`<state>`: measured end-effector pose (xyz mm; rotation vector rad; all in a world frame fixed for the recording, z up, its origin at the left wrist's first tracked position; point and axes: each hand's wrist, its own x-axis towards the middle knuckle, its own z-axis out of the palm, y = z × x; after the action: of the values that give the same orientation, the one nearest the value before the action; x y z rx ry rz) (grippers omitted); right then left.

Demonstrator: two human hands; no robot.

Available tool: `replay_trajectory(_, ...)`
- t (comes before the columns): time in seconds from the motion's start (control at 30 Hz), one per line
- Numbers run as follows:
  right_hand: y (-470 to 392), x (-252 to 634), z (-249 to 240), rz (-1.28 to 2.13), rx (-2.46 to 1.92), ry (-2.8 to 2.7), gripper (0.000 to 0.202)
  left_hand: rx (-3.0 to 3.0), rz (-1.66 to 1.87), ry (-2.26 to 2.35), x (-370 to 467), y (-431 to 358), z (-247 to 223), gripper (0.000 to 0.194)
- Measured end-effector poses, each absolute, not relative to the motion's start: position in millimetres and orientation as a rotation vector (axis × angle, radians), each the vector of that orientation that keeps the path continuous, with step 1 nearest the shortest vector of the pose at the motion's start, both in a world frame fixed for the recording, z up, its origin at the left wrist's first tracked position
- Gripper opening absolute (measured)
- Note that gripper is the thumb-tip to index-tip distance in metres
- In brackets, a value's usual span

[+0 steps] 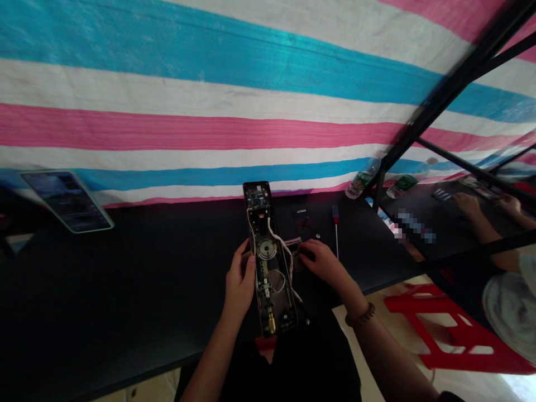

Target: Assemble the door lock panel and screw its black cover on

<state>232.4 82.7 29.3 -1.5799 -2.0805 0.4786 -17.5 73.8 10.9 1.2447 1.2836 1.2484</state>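
Observation:
A long black electronic door lock body (267,251) lies opened at the table's front edge, its lower end reaching over my lap. Inside are a circuit board at the far end, a round metal disc, white wires and a brass-coloured part. My left hand (240,279) grips its left side, thumb on the rim. On the right side, my right hand (320,259) has its fingers pinched beside the white cable (285,245); what sits between the fingertips is too dark to make out. A screwdriver (335,229) with a dark-and-red handle lies just beyond that hand.
Small dark parts (305,223) lie behind my right hand. A phone (69,201) leans at the left against the striped sheet (201,131). A plastic bottle (360,181) stands near the black metal frame (419,125). Another person's hands are at a table on the right, above a red stool (439,329).

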Motion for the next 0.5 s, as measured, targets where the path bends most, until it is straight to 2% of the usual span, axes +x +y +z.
replay_trajectory(0.27,86,233,43,0.553,-1.497,-1.997,0.028,1.263,1.260,1.306,-18,75,8,0.051)
replay_trajectory(0.5,123,207,93,0.457,-1.268,-1.904,0.015,1.301,1.253,1.328,-18,75,9,0.051)
